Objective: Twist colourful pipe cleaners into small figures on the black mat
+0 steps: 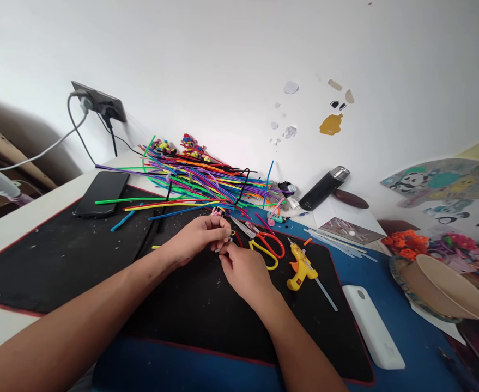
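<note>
My left hand (206, 235) is closed in a pinch over the black mat (206, 316). My right hand (245, 268) is closed just below it, fingertips meeting those of the left. Between them is a small pipe-cleaner piece, mostly hidden, with a yellow loop (233, 233) showing. A small pink, white and black bit (217, 211) peeks out above the left fingers; whether it belongs to that piece I cannot tell. Scissors (268, 245) with red and yellow handles lie right beside the hands, blades partly apart. Farther right rests a yellow glue gun (302, 267) with a glue stick in its back.
Behind the hands spreads a pile of coloured pipe cleaners (198, 182), with small colourful figures (192, 144) at its back. A phone (102, 194) lies left. To the right are a black flask (324, 188), glue sticks (341, 242), a white power bank (373, 326) and a bowl (454, 288).
</note>
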The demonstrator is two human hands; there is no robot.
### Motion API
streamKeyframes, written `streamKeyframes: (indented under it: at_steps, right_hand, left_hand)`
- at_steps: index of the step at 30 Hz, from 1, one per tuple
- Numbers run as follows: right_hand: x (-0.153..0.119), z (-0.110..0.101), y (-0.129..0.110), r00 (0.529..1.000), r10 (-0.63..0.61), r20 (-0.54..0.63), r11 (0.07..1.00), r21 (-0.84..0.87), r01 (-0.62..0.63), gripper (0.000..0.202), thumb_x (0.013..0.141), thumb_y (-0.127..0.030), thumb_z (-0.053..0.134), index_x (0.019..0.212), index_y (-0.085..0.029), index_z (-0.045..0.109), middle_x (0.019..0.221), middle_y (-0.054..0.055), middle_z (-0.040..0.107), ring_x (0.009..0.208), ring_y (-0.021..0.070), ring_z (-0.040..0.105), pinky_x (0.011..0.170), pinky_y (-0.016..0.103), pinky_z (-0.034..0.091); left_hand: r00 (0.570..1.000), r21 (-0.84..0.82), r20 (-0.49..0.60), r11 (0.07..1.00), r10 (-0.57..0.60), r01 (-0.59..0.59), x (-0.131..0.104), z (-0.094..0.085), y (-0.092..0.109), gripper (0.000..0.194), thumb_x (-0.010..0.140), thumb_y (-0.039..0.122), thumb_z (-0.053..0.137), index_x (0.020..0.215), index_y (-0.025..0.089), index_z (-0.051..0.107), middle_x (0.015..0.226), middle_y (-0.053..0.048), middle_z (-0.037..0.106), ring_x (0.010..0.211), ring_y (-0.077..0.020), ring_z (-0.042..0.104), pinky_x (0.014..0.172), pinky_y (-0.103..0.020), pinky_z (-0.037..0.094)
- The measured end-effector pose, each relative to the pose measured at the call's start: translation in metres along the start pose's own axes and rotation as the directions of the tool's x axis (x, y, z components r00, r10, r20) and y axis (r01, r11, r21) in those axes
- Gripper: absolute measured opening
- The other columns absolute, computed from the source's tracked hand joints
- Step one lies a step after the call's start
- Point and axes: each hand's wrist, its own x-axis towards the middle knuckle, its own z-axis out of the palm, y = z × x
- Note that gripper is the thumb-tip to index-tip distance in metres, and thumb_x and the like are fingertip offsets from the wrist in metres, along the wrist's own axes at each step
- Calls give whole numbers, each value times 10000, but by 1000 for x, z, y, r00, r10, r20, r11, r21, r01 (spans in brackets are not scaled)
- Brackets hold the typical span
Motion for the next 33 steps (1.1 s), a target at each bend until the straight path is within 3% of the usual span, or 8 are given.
streamKeyframes:
  at_steps: [17,22,27,33]
  right_hand:
    - [-6,2,6,1000,-4,0,996,93,4,88,948,-201,645,984,-231,719,696,-8,700,659,177,642,603,301,258]
    - [-5,2,9,999,7,-50,970,242,5,64,891,-164,655,887,-223,681,657,-29,650,603,153,578,599,283,294]
    - [-3,1,13,995,78,-63,831,555,-30,36,899,-211,627,870,-224,642,692,-31,650,605,149,591,594,265,386]
    - [0,-4,15,990,120,69,502,856,-120,88,917,-288,634,886,-212,601,722,-16,699,589,149,677,605,270,487]
  left_hand:
    - [999,37,12,999,-40,39,-1,0,1,254,742,364,783,753,161,631,692,6,616,567,-111,497,560,-260,370]
    - [999,23,16,999,-43,43,0,-1,1,236,725,337,785,758,159,634,690,9,619,562,-108,495,558,-256,367]
    - [999,12,7,999,-50,49,1,-5,-2,231,750,340,777,793,157,643,656,18,602,566,-115,517,547,-251,351]
    - [998,-41,1,998,-56,56,0,-5,-1,226,772,337,772,802,166,627,709,11,632,582,-114,526,553,-248,368]
